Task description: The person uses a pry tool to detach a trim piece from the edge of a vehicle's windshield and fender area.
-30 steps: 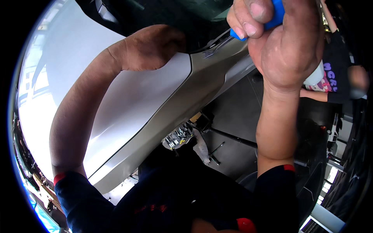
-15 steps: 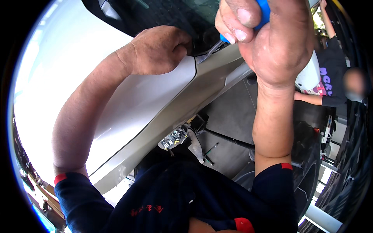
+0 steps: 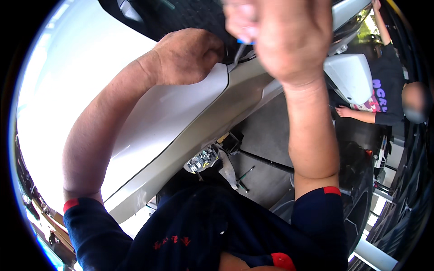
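My left hand is curled at the rear corner of the white hood, beside the dark windshield. Whatever its fingertips hold is hidden. Blurred by motion, my right hand grips a blue-handled tool above the hood corner. The tool's thin, flat metal blade reaches down to the seam between the hood and the champagne-coloured side panel.
A white side mirror sticks out at the right. Beyond it is another person in a dark printed top. Below the car are a tray of small tools and a black stand on the grey floor.
My right hand has moved left, toward the windshield, with the blue tool, uncovering more of the side mirror. My left hand moved slightly right at first and stays at the hood corner.
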Tool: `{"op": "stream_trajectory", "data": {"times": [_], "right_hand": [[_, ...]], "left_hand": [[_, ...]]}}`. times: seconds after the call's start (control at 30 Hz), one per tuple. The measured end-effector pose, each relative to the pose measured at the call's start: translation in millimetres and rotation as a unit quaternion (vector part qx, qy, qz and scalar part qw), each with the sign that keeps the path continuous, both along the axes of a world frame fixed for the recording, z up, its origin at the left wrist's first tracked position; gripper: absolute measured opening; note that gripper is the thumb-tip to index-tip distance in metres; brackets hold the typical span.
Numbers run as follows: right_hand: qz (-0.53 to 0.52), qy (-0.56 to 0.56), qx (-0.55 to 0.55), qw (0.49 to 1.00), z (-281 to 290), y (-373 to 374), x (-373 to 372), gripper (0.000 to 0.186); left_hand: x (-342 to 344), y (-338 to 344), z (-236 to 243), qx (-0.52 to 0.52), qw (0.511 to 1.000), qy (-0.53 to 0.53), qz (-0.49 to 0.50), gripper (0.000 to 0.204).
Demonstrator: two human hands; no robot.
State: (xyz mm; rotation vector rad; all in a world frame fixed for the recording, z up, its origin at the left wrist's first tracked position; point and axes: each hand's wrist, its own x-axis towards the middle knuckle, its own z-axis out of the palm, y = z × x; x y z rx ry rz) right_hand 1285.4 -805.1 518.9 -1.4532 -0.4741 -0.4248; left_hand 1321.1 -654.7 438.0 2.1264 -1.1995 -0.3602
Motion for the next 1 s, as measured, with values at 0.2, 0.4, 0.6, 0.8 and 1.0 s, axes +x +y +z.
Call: {"op": "stream_trajectory", "data": {"times": [0.2,0.4,0.6,0.8,1.0], "right_hand": [[-0.029,0.084,0.137,0.987,-10,-56,-17,0.035],[-0.059,0.055,0.177,0.981,-32,-71,-28,0.035],[-0.079,0.043,0.262,0.961,-34,-69,-40,0.032],[0.119,-0.017,0.400,0.909,-59,-88,-25,0.031],[-0.089,0.083,0.309,0.943,-37,-75,-46,0.035]], "left_hand": [[-1,-7,6,0.033,0.999,-0.007,-0.013,0.019],[-4,-17,6,0.081,0.997,-0.007,0.015,0.025],[-13,-20,-3,0.067,0.992,-0.092,0.046,0.019],[-6,-32,0,-0.021,0.936,-0.338,0.094,0.021],[7,-82,91,-0.500,0.840,-0.098,0.185,0.045]]}}
